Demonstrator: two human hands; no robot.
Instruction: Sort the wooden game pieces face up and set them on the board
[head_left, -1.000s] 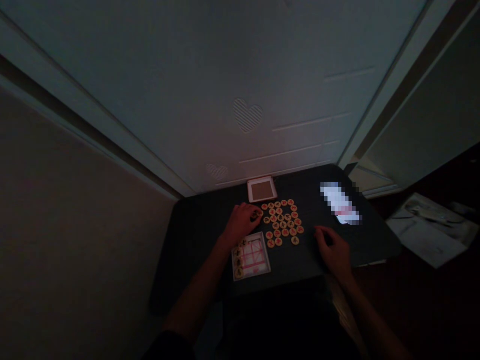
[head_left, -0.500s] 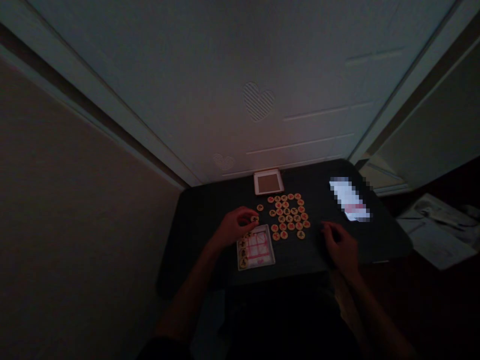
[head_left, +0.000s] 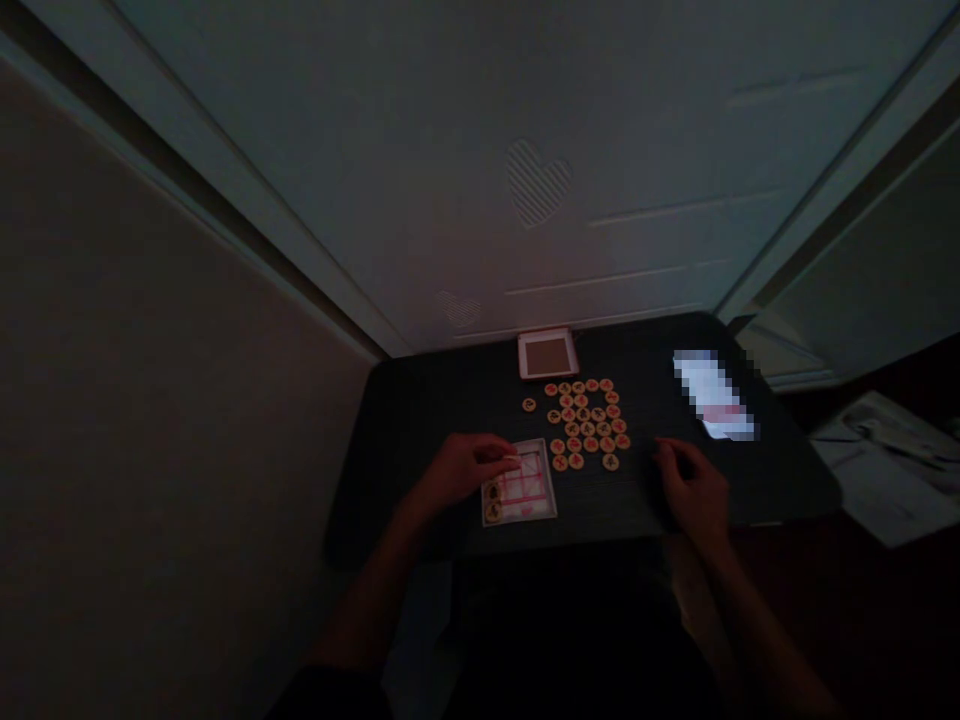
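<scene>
My left hand (head_left: 469, 467) is pinched over the upper left part of a shallow white box (head_left: 550, 490). Between its fingertips is a round xiangqi piece (head_left: 512, 458), seen nearly edge-on. A red-lined grid shows on the box floor, and xiangqi pieces with dark marks (head_left: 493, 511) lie along its left side; my hand hides part of that row. Right of the box, several xiangqi pieces (head_left: 586, 429) with red or dark characters lie in loose rows, and one xiangqi piece (head_left: 529, 405) sits apart. My right hand (head_left: 694, 490) rests right of them, fingers curled, nothing visible in it.
A white-rimmed box part (head_left: 548, 358) with a brown inside lies at the table's back edge by the white door (head_left: 420, 180). A bright, pixelated flat object (head_left: 712, 395) lies on the dark table (head_left: 405, 410) at right. Papers (head_left: 885, 465) are beyond the right edge.
My left hand has lowered the xiangqi piece from above the box's upper edge into the box area. My right hand stays curled in place. The view has shifted slightly.
</scene>
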